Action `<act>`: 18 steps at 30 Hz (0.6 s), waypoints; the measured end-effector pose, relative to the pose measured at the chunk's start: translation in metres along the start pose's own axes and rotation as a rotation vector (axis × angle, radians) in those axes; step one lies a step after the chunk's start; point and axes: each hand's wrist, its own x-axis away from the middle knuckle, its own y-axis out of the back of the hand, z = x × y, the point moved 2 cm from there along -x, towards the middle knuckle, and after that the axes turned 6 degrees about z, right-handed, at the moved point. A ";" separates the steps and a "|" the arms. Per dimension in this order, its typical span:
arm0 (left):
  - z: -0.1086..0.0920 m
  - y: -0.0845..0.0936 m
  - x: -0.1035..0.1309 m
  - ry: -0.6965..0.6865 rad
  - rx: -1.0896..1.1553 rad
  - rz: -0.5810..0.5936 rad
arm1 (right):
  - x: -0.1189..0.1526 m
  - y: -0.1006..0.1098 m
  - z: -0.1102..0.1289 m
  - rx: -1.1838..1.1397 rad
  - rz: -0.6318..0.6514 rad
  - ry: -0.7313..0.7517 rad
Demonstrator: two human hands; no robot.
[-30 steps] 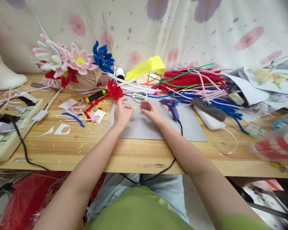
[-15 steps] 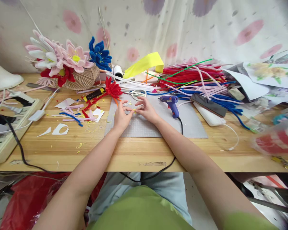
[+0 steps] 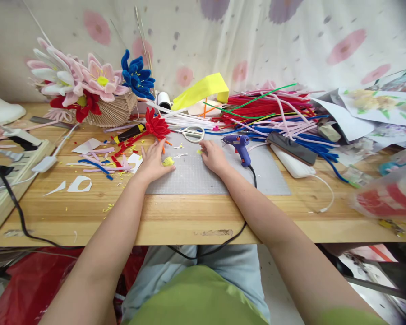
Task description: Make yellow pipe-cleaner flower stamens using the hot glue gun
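Note:
My left hand [image 3: 153, 163] rests at the left edge of the grey cutting mat [image 3: 203, 183], thumb and fingers spread apart. A small yellow fuzzy piece [image 3: 168, 161] lies in the gap between its thumb and forefinger, apparently not gripped. My right hand [image 3: 214, 157] is over the middle of the mat with fingers curled together. At its fingertips shows a tiny yellow bit [image 3: 199, 152]. Between the hands are thin pale stamen-like strands [image 3: 180, 155]. Scissors with pale handles [image 3: 193, 133] lie behind them. Beyond my left hand is a red fuzzy-wire flower [image 3: 156, 123].
A purple glue gun [image 3: 238, 146] with a black cord lies right of my right hand. Bundles of coloured pipe cleaners [image 3: 270, 108] fill the back. A phone [image 3: 292, 148], cutter knife [image 3: 130, 134], paper scraps [image 3: 79, 183], power strip [image 3: 23, 176] and finished flowers [image 3: 103, 81] surround the mat.
My hands were together over the mat with fingertips meeting at a small yellow bit. They have parted: the left moved left and spread, the right moved slightly right with fingers curled.

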 end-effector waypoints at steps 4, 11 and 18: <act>0.000 0.002 -0.002 -0.003 0.006 -0.092 | 0.001 0.000 0.000 0.019 -0.011 0.010; -0.009 0.006 -0.002 -0.105 0.123 -0.256 | 0.000 0.004 0.000 -0.142 -0.111 -0.018; -0.002 0.010 -0.001 0.123 0.347 -0.663 | 0.003 0.010 -0.004 -0.188 -0.271 -0.138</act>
